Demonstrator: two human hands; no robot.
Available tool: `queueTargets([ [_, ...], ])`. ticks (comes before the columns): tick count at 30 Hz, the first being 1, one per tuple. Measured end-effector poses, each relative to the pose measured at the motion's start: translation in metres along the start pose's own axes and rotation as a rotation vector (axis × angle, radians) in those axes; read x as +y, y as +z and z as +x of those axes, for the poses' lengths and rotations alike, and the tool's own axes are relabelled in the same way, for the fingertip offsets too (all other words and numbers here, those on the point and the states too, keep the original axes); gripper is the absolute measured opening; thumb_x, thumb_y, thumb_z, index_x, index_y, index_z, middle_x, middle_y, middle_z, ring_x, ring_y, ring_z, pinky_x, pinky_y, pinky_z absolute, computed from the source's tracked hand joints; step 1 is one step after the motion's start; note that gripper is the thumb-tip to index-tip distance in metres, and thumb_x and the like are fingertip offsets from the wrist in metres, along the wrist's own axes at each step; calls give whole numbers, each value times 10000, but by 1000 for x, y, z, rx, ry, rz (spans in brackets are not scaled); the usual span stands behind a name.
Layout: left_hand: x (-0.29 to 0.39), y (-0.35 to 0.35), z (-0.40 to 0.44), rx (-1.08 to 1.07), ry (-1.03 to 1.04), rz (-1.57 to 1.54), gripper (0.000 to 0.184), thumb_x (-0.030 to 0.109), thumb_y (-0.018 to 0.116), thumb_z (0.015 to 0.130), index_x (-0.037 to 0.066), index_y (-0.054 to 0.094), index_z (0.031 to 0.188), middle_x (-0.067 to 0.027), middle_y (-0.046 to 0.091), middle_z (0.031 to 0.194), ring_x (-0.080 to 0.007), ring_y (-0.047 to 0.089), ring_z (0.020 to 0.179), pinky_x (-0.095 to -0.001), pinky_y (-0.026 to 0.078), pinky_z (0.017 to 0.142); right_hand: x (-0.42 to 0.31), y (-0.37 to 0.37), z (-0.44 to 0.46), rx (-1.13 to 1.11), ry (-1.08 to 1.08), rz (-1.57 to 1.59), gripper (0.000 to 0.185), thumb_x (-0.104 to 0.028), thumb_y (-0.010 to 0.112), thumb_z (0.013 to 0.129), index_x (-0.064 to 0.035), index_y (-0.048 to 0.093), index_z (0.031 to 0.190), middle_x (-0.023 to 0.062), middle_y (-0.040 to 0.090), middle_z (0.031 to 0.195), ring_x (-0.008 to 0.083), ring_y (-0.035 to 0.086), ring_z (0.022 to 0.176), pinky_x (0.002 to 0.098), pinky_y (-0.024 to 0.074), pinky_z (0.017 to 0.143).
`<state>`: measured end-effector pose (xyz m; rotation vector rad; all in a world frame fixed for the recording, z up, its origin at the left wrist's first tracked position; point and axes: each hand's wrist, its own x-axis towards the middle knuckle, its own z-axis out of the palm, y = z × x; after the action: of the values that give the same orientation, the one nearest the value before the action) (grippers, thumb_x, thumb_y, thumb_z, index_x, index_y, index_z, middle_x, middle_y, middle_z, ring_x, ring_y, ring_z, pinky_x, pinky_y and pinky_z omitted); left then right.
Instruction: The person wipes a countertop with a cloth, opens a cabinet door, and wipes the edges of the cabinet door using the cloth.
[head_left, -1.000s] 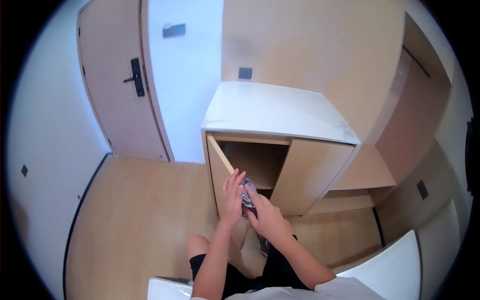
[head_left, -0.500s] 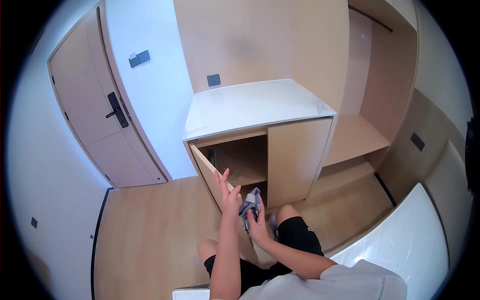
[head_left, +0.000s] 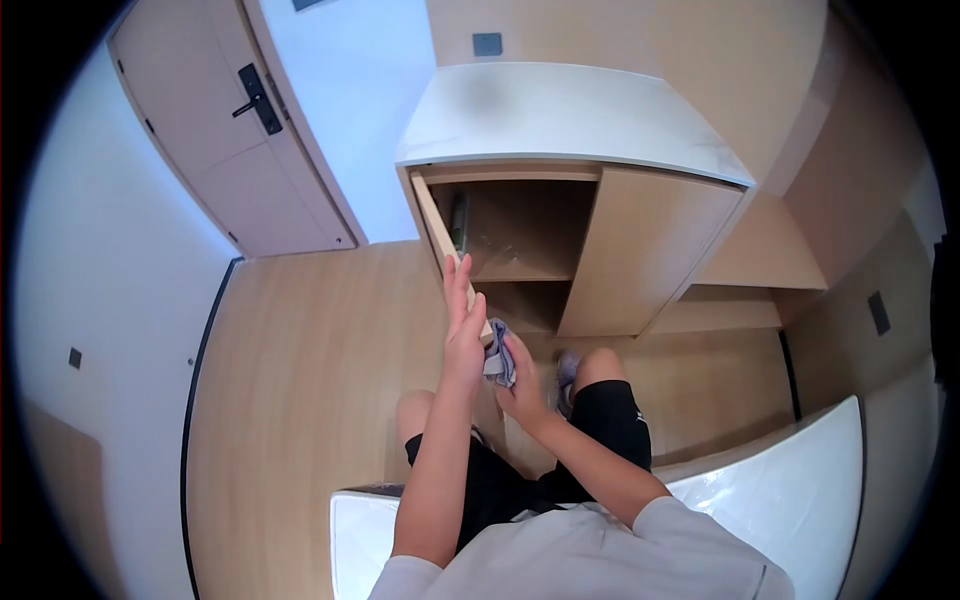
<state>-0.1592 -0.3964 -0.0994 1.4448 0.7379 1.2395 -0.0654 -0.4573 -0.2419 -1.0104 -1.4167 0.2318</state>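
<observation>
One right hand (head_left: 521, 388) grasps a bunched grey cloth (head_left: 500, 366), its long axis running roughly toward the cabinet (head_left: 645, 250), at the near corner of the open door (head_left: 432, 217). The left hand (head_left: 464, 350) lies unclenched against that door, fingers pointing cabinetward; beyond spreads the white tabletop (head_left: 570, 115).

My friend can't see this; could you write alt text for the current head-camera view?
A person's right hand holds a bunched grey cloth at the edge of an open cabinet door, the left hand against that door. The cabinet has a white top.
</observation>
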Motion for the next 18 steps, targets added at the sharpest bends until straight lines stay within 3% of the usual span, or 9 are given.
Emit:
queueTargets([
  [7,-12,-10,0,-75,-38,-370,644,496,255,1161,149,260,1703,5,65,1799,-193,28,1652,-361,143,1302,-49,-18,58,-29,-106,-73,811,119,626,745,-115,550,1518,262,512,1545,475,550,1367,497,455,1139],
  [8,-13,-11,-1,-72,-35,-352,739,605,252,1129,152,217,1712,6,101,1796,-186,96,1645,-344,212,1279,-59,-22,65,-60,-89,-111,779,95,650,727,-155,624,1465,250,513,1550,459,569,1350,492,487,1110],
  [11,-16,-18,-3,-57,-182,-635,859,715,265,1074,148,195,1715,-1,161,1782,-199,213,1610,-364,266,1265,-97,-35,102,-257,-180,-342,727,76,653,746,-171,662,1430,242,513,1549,446,571,1348,487,498,1104],
  [13,-13,-24,-6,-76,-235,-794,943,783,291,1032,140,187,1714,0,236,1758,-209,302,1574,-385,303,1255,-124,-42,123,-423,-113,-451,657,55,685,760,-169,696,1377,237,533,1516,421,600,1306,466,536,1054],
  [15,-9,-18,-7,41,-94,-803,929,768,309,1040,136,196,1712,-14,270,1738,-217,309,1568,-393,302,1258,-138,-46,136,-541,-69,-579,643,54,718,748,-169,712,1351,220,544,1507,403,627,1275,450,556,1026],
  [16,-15,-18,-8,27,-76,-897,845,679,378,1079,128,226,1701,-49,297,1716,-219,301,1573,-396,297,1260,-147,-50,146,-609,-110,-667,610,7,735,764,-178,708,1344,208,572,1459,389,647,1229,455,573,982],
  [18,-22,-23,-8,-43,-50,-617,794,620,414,1093,125,250,1692,-71,304,1709,-221,317,1565,-397,295,1259,-162,-57,173,-828,-107,-791,550,-22,705,803,-160,708,1336,208,594,1389,392,644,1200,454,578,949],
])
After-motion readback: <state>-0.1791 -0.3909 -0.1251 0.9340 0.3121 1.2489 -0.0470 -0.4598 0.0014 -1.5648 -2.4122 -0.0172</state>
